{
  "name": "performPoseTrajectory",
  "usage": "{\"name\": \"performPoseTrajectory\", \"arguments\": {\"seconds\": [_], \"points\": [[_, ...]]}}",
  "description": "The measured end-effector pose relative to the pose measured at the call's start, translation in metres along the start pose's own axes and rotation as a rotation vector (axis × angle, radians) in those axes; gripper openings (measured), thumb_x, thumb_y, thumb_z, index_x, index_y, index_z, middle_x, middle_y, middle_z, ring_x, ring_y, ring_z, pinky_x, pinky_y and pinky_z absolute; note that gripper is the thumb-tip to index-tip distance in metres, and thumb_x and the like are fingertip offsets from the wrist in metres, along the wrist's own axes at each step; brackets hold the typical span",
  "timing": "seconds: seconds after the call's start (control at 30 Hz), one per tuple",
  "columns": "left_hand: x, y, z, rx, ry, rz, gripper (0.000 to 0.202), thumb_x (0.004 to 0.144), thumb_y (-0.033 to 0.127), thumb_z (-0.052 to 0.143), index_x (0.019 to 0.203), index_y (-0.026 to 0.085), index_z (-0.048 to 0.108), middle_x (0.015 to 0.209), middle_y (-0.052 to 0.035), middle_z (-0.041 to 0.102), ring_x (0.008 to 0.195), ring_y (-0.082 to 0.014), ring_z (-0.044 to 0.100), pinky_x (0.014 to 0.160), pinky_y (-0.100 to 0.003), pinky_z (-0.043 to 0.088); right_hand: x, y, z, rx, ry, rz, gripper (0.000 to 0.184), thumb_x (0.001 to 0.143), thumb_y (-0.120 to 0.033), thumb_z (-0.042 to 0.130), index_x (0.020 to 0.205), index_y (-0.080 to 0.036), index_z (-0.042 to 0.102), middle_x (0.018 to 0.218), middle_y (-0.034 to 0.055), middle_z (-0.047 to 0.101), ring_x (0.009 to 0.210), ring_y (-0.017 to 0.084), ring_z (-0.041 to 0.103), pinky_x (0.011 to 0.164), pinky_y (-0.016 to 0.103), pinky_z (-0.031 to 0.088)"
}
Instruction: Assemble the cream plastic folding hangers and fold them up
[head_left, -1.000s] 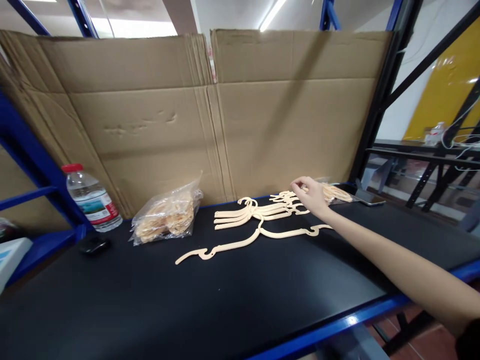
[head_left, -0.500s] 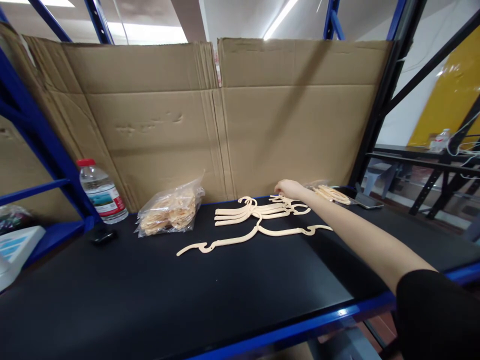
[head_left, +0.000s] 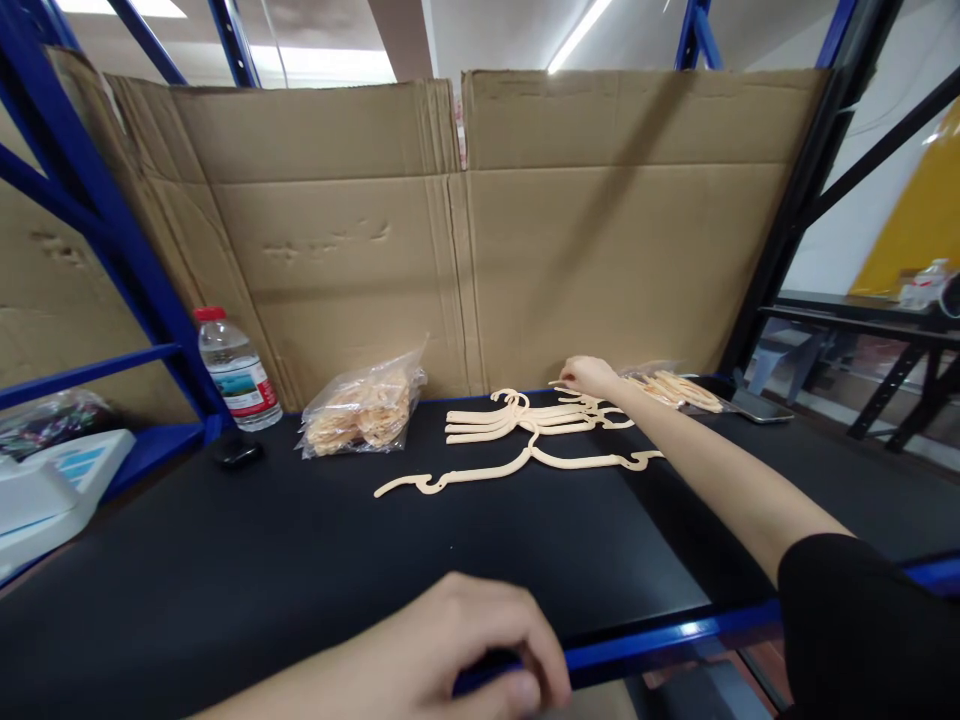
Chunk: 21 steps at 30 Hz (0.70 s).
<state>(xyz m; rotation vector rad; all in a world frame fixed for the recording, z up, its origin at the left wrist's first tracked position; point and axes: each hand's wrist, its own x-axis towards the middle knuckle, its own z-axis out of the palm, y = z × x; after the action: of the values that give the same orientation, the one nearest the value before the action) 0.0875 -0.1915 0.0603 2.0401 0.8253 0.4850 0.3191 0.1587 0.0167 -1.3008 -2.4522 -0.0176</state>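
My right hand [head_left: 590, 376] reaches to the back of the table, fingers pinched together. A thin cream tip of a hanger pokes out at its fingertips; the rest of that piece is hidden. Just below it lies a stack of cream plastic hangers [head_left: 487, 429], hooks toward the back. In front of the stack, one hanger [head_left: 487, 471] lies unfolded, with its arms spread out. Low in the view, my left hand [head_left: 480, 650] hovers near the table's front edge. Its fingers are loosely curled, thumb and forefinger apart, and nothing shows between them.
A clear bag of cream parts [head_left: 364, 408] and a red-capped water bottle [head_left: 238, 375] stand at left. More cream pieces [head_left: 679, 392] lie at the right, beside a phone [head_left: 761, 405]. Cardboard [head_left: 600, 250] walls the back. A black object [head_left: 238, 451] and a white device [head_left: 67, 500] sit left.
My left hand has come into view from below. My right hand remains at the back by the stack, and a cream hanger tip now shows at its fingers. The view has shifted slightly left.
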Motion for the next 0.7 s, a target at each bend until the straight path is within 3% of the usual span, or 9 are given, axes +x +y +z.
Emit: {"name": "performPoseTrajectory", "arguments": {"seconds": [0.1,0.23,0.33,0.43,0.57,0.7], "points": [[0.015,-0.012,-0.011,-0.094,0.134,-0.061,0.018,0.091,0.029,0.049,0.092,0.018,0.064,0.089,-0.0058,0.066,0.082,-0.0181,0.063,0.077,-0.029,0.050,0.001,-0.008,-0.015,0.148,0.168,0.050,0.020,0.091,-0.033,0.057,0.093,-0.015,0.063,0.099,0.0069,0.063,0.090,0.019,0.060,0.082,0.038,0.049],[0.034,-0.040,-0.029,-0.231,0.340,-0.074,0.013,0.084,0.026,0.058,0.091,0.017,0.061,0.091,-0.0059,0.065,0.084,-0.0181,0.063,0.081,-0.032,0.050,-0.005,-0.041,-0.036,0.416,0.292,0.055,0.025,0.089,-0.033,0.052,0.091,-0.012,0.066,0.084,0.0099,0.066,0.076,0.018,0.061,0.070,0.032,0.050],[0.045,-0.059,-0.039,-0.273,0.556,-0.054,0.022,0.078,0.029,0.066,0.096,0.016,0.061,0.100,-0.0079,0.064,0.089,-0.0198,0.064,0.085,-0.035,0.049,-0.025,-0.080,-0.044,0.619,0.244,-0.010,0.029,0.085,-0.037,0.052,0.090,-0.012,0.067,0.071,0.0059,0.066,0.060,0.014,0.059,0.055,0.027,0.047],[0.050,-0.073,-0.040,-0.407,0.713,-0.091,0.035,0.074,0.032,0.072,0.104,0.017,0.061,0.114,-0.0102,0.062,0.085,-0.0194,0.066,0.083,-0.036,0.051,-0.052,-0.123,-0.047,0.764,0.128,-0.103,0.025,0.079,-0.038,0.059,0.080,-0.015,0.068,0.065,0.0028,0.065,0.057,0.013,0.058,0.050,0.024,0.046],[0.048,-0.082,-0.032,-0.502,0.716,-0.155,0.034,0.072,0.032,0.075,0.098,0.015,0.063,0.094,-0.0077,0.069,0.077,-0.0174,0.066,0.077,-0.032,0.054,-0.081,-0.168,-0.047,0.932,-0.019,-0.249,0.015,0.075,-0.031,0.064,0.074,-0.016,0.066,0.068,0.0007,0.066,0.064,0.013,0.061,0.059,0.025,0.049],[0.044,-0.085,-0.031,-0.461,0.753,-0.139,0.023,0.074,0.032,0.074,0.080,0.013,0.064,0.075,-0.0040,0.068,0.069,-0.0135,0.063,0.069,-0.024,0.052,-0.078,-0.184,-0.044,0.993,-0.055,-0.296,0.015,0.077,-0.030,0.063,0.078,-0.015,0.068,0.074,0.0017,0.068,0.070,0.015,0.064,0.065,0.026,0.051]]}}
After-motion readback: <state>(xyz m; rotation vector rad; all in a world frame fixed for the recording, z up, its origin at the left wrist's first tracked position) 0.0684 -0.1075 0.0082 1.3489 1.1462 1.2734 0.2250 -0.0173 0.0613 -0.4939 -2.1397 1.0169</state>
